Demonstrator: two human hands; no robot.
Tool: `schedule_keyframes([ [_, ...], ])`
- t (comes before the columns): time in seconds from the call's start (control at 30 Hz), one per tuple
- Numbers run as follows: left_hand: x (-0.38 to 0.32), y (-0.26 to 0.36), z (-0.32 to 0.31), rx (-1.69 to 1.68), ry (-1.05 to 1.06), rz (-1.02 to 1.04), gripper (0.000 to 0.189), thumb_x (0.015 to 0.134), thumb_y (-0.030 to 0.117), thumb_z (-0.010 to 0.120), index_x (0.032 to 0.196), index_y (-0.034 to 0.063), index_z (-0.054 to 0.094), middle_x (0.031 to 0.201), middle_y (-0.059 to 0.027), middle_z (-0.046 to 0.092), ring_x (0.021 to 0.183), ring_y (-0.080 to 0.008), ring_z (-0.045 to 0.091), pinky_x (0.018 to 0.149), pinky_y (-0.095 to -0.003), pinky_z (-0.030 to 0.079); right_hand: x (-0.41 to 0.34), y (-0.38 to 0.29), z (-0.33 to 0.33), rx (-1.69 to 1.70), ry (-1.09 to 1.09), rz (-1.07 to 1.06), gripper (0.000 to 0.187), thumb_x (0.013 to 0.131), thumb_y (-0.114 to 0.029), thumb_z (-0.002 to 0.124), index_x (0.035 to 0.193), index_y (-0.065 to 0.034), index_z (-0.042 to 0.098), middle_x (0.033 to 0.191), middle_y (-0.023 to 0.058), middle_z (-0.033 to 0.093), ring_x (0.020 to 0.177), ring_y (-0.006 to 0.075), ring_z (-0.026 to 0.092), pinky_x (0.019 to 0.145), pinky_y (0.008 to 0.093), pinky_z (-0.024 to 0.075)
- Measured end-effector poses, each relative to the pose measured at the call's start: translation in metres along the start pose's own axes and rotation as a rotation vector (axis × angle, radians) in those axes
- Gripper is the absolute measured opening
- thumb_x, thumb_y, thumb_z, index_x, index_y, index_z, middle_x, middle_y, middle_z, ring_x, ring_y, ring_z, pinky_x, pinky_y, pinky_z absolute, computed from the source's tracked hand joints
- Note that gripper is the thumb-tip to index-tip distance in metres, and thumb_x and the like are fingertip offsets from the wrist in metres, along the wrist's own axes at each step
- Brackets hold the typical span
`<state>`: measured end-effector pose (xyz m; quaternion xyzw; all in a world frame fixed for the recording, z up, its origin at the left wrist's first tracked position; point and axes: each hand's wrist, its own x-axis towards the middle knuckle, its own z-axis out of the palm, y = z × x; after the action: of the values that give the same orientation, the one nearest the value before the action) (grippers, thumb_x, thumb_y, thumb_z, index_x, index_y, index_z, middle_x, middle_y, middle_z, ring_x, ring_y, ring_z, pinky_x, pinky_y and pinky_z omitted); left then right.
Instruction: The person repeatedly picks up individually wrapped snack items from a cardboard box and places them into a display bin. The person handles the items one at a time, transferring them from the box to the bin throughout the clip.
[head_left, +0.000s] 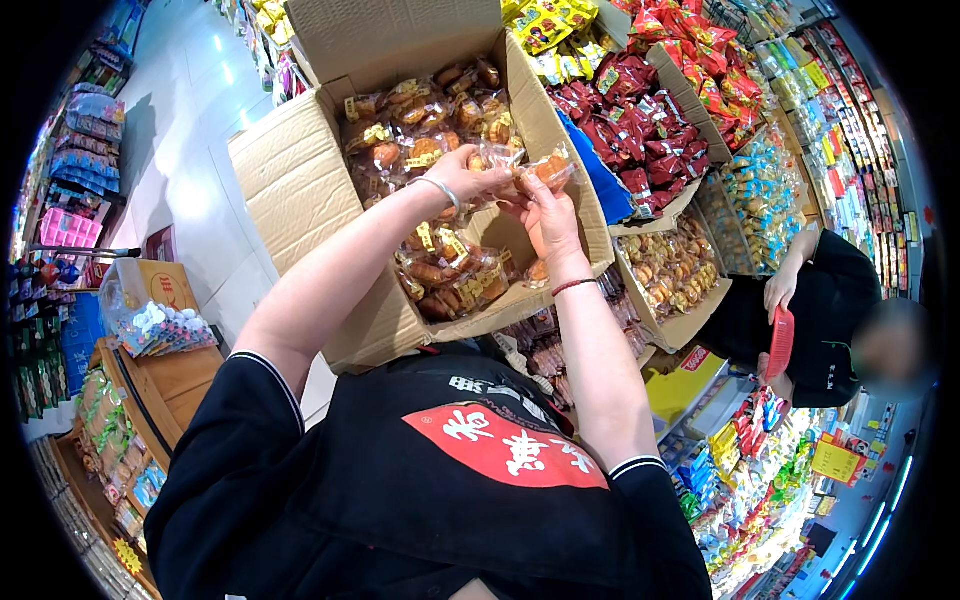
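Observation:
An open cardboard box (289, 169) full of small pastries in clear wrappers (424, 154) lies in front of me, its flaps folded out. Over its right half my left hand (476, 180), with a silver bangle at the wrist, has its fingers at clear-wrapped pastries. My right hand (551, 214), a dark red band at its wrist, pinches a wrapped pastry (553, 169) between thumb and fingers near the box's right wall. The two hands are close together, and the fingertips of the left partly overlap the wrappers. Bare cardboard shows on the box floor below them.
Right of the box stand dark red snack packets (645, 127), red packets (731, 82) and a smaller box of wrapped pastries (667, 262). A co-worker (825, 300) at the right holds a red plastic basket (781, 343). At the left is a wooden display stand (176, 375).

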<state>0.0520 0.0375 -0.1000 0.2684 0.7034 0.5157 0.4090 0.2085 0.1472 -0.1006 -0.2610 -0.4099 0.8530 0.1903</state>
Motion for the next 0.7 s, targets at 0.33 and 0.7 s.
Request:
schedule_keyframes([
  [0.33,-0.011,0.026,-0.007,-0.095,-0.073,-0.132,0.058,0.074,0.020,0.082,0.121,0.0044,0.051,0.093,-0.0021,0.065,0.079,-0.0097,0.062,0.069,-0.0230,0.052,0.000,0.010,-0.005,-0.464,0.114,-0.075,0.013,0.092,-0.005,0.052,0.098,0.0018,0.061,0.081,0.0100,0.068,0.069,0.0181,0.067,0.065,0.0307,0.0552],
  [0.7,-0.003,0.002,-0.004,-0.206,-0.137,0.023,0.064,0.073,0.024,0.085,0.125,0.0026,0.053,0.104,-0.0064,0.068,0.092,-0.0116,0.064,0.082,-0.0279,0.052,-0.018,0.026,0.018,-1.194,-0.046,-0.198,0.073,0.084,-0.024,0.056,0.146,0.0006,0.025,0.090,0.0238,0.065,0.087,0.0357,0.066,0.078,0.0415,0.0526],
])
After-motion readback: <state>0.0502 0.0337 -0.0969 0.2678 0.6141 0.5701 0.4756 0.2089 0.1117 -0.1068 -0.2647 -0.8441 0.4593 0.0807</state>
